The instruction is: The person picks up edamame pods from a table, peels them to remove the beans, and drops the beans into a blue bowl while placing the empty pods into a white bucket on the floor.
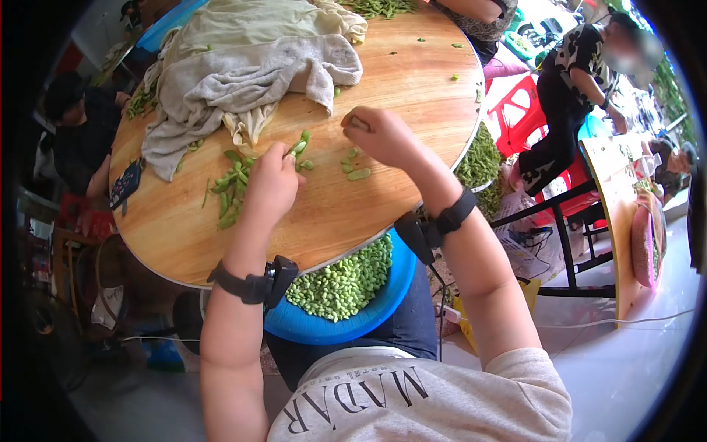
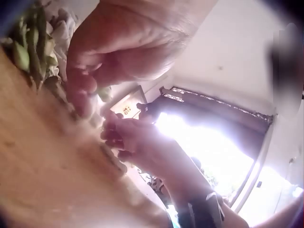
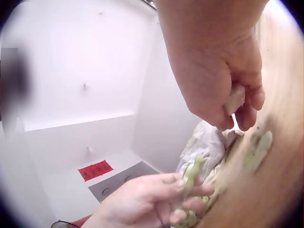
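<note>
Both were occupied, I saw: the left hand [image 1: 271,184] pinched a green pod [image 1: 298,144] at mid-frame, its long axis tilted up-right toward the right hand [image 1: 379,134], which curled round a pale piece [image 1: 359,124], near but apart.
</note>
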### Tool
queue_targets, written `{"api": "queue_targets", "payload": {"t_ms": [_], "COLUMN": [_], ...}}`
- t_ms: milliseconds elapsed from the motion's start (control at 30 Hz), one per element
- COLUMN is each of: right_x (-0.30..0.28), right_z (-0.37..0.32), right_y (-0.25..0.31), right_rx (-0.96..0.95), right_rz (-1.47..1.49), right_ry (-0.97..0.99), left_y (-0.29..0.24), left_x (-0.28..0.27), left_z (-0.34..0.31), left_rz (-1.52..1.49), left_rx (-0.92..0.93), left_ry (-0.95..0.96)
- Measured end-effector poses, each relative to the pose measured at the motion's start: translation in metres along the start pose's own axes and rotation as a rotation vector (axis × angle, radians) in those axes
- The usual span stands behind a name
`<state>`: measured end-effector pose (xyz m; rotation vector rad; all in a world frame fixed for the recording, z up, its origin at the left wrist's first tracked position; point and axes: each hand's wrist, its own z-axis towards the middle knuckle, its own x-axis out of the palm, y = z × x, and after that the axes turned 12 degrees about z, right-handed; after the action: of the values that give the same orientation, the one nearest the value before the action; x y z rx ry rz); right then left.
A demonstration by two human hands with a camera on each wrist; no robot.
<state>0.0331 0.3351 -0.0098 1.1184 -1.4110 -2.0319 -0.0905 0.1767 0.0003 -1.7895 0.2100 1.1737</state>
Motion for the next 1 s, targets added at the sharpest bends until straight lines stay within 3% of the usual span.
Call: {"api": "queue_targets", "payload": {"t_ms": [67, 167, 267, 367, 533, 633, 900, 1000], "right_x": [0.012, 0.031, 0.045, 0.056, 0.064, 0.060, 0.082, 0.074], "right_z": [-0.008, -0.020, -0.043, -0.073, -0.120, -0.133, -0.137, -0.137], "right_y": [-0.006, -0.017, -0.011, -0.001, 0.031, 0.051, 0.049, 0.054], "right_rx": [-0.026, -0.314, -0.320, -0.351, -0.289, -0.029, -0.125, 0.032], "right_rz": [-0.060, -0.074, -0.064, -0.022, 0.062, 0.291, 0.211, 0.334], "right_ry": [0.026, -0.010, -0.086, -0.041, 0.143, 0.196, 0.009, -0.029], "left_y": [0.008, 0.004, 0.006, 0.001, 0.011, 0.026, 0.041, 0.044], "left_x": [0.010, 0.017, 0.020, 0.007, -0.012, -0.007, -0.003, -0.004], "left_z": [0.012, 0.009, -0.005, -0.037, -0.093, -0.118, -0.153, -0.158], "left_rz": [-0.021, -0.136, -0.120, 0.012, -0.285, -0.362, -0.461, -0.508], "left_rx": [0.042, 0.092, 0.169, 0.198, 0.009, 0.035, 0.018, -0.002], "left_ry": [0.052, 0.101, 0.076, 0.099, 0.149, 0.089, 0.061, 0.044]}}
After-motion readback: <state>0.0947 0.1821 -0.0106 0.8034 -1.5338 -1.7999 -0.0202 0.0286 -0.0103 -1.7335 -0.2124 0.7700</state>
